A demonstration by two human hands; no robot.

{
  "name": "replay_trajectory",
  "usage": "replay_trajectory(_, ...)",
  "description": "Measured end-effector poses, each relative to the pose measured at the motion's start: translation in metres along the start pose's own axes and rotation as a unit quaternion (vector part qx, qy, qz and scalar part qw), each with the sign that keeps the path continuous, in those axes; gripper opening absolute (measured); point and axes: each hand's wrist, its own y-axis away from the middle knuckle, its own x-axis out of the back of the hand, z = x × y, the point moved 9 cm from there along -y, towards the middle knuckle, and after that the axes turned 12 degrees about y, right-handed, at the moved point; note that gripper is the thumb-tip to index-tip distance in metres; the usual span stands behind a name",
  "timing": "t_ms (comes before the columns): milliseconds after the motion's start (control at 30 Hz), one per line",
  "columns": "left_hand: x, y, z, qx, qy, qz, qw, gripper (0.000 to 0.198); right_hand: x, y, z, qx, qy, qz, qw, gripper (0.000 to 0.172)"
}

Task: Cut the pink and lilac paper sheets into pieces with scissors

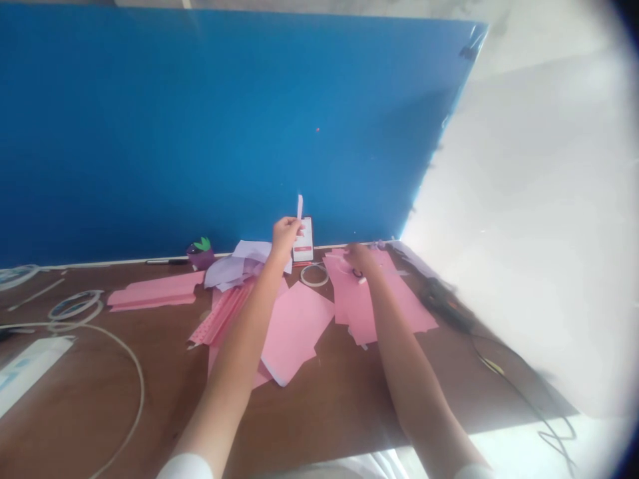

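Raised in front of the blue board, my left hand (286, 234) is closed, pinching a narrow pale lilac paper strip (300, 206) that stands upright above the fingers. Just behind that hand a phone (303, 243) with a lit screen leans upright. My right hand (361, 256) reaches down over pink sheets (404, 299) on the right. Its fingers are turned away and blurred, so their grip is hidden. Close to that wrist lies a small dark ring-shaped handle (357, 273) with a white piece (362, 281) beside it. Pink paper (297, 326) also lies between my forearms.
Crumpled lilac paper (234, 266), a patterned pink roll (219, 318) and folded pink paper (154, 291) lie left. A purple pot with green leaves (200, 253) stands by the blue board (224, 133). Tape rings (314, 275), (74, 306) and a cable (519, 359) lie on the brown table (299, 426).
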Motion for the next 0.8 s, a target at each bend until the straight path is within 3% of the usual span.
replay_trajectory(67,0.002,0.001,0.017,-0.004,0.031,-0.006,0.999,0.008,-0.005,0.005,-0.036,0.084,-0.042,-0.014,0.995,0.027)
replay_trajectory(133,0.002,0.002,0.031,-0.007,0.061,-0.022,0.998,0.012,-0.013,0.02,-0.086,0.228,-0.134,-0.045,0.963,0.028)
replay_trajectory(200,0.001,0.004,0.043,-0.021,0.084,-0.041,0.995,0.014,-0.022,0.037,-0.12,0.295,-0.158,-0.062,0.94,0.028)
replay_trajectory(367,-0.005,0.009,0.056,-0.032,0.092,-0.071,0.993,0.014,-0.055,0.106,-0.196,0.499,-0.182,-0.241,0.812,0.051)
replay_trajectory(467,-0.007,0.011,0.058,-0.024,0.076,-0.069,0.994,0.012,-0.07,0.133,-0.214,0.545,-0.154,-0.317,0.761,0.04)
replay_trajectory(533,-0.007,0.012,0.063,-0.027,0.069,-0.077,0.994,0.012,-0.076,0.136,-0.215,0.543,-0.112,-0.332,0.763,0.025)
replay_trajectory(600,-0.006,0.014,0.071,-0.035,0.065,-0.087,0.993,0.013,-0.073,0.129,-0.212,0.535,-0.091,-0.302,0.784,0.013)
replay_trajectory(800,0.007,0.019,0.094,-0.067,0.038,-0.072,0.994,0.016,-0.024,0.078,-0.181,0.449,-0.144,-0.106,0.875,0.008)
